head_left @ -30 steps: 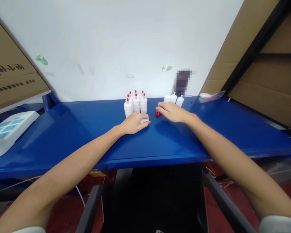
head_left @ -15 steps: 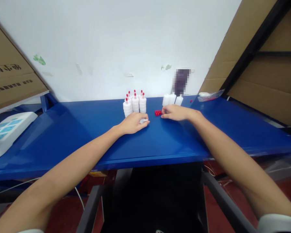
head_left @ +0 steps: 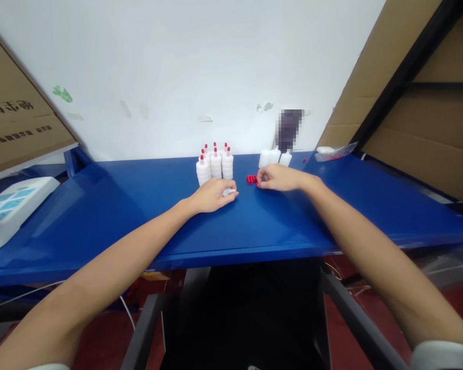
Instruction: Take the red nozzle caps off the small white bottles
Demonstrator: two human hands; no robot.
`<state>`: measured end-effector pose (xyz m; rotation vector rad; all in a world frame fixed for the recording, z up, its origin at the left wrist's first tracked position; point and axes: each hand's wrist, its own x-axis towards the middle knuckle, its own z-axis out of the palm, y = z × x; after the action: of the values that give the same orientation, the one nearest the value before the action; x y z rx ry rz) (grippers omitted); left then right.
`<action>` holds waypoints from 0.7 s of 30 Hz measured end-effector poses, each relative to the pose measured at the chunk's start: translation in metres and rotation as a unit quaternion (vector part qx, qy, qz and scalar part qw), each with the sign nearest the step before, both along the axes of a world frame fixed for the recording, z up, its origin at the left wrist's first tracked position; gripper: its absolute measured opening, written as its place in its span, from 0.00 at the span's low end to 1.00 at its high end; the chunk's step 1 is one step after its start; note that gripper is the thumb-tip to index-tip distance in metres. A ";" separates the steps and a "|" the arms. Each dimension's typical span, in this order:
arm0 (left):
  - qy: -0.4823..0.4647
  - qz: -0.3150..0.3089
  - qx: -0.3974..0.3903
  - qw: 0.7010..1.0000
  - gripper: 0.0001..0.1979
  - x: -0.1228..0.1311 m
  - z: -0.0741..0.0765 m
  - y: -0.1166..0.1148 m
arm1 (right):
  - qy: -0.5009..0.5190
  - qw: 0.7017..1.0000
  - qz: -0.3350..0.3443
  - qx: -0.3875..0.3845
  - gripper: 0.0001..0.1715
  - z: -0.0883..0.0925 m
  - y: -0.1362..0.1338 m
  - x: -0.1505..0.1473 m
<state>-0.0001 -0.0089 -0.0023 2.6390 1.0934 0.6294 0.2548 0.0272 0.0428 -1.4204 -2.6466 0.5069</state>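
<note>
My left hand (head_left: 215, 195) is wrapped round a white nozzle tip (head_left: 228, 191), whose body is mostly hidden in the palm. Beyond that hand stands a cluster of white squeeze bottles (head_left: 216, 165) with red tips on their nozzles. My right hand (head_left: 280, 178) has its thumb and forefinger closed on a small red cap (head_left: 257, 184), only partly visible. Just left of those fingertips lies a tight group of red caps (head_left: 251, 179) on the table. Several white bottles without red tips (head_left: 269, 158) stand right behind my right hand.
The blue table (head_left: 111, 216) runs along a white wall. A lone red cap (head_left: 304, 160) and a clear plastic bag (head_left: 336, 152) lie at the back right. A white device with blue panels (head_left: 17, 205) is at the left, below a cardboard box (head_left: 19, 113).
My right fingertips have shifted slightly, and a red cap now shows between them, apart from the group. My left hand stays where it was, with the nozzle tip still in it.
</note>
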 end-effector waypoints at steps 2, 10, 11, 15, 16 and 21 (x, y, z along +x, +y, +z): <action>0.000 -0.001 0.000 1.000 0.15 0.000 0.000 0.000 | 0.005 1.000 0.006 0.010 0.08 -0.003 0.002 0.000; 0.005 0.001 0.002 1.000 0.15 -0.001 0.000 0.000 | 0.031 0.998 0.012 0.047 0.07 -0.016 0.013 0.001; 0.005 0.001 0.003 1.000 0.15 -0.001 0.000 0.001 | 0.035 0.998 0.011 0.051 0.07 -0.017 0.014 0.001; 0.004 0.002 0.004 1.000 0.15 -0.001 0.000 0.000 | 0.042 0.997 0.014 0.057 0.07 -0.018 0.015 0.002; 0.004 0.002 0.004 1.000 0.15 -0.001 0.000 0.000 | 0.042 0.997 0.015 0.058 0.06 -0.017 0.014 0.001; 0.004 0.002 0.004 1.000 0.15 0.000 -0.001 0.000 | 0.086 0.991 0.028 0.103 0.04 -0.010 0.003 -0.006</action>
<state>-0.0004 -0.0091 -0.0028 2.6497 1.1016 0.6257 0.2490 0.0297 0.0331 -1.1894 -2.5233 0.3329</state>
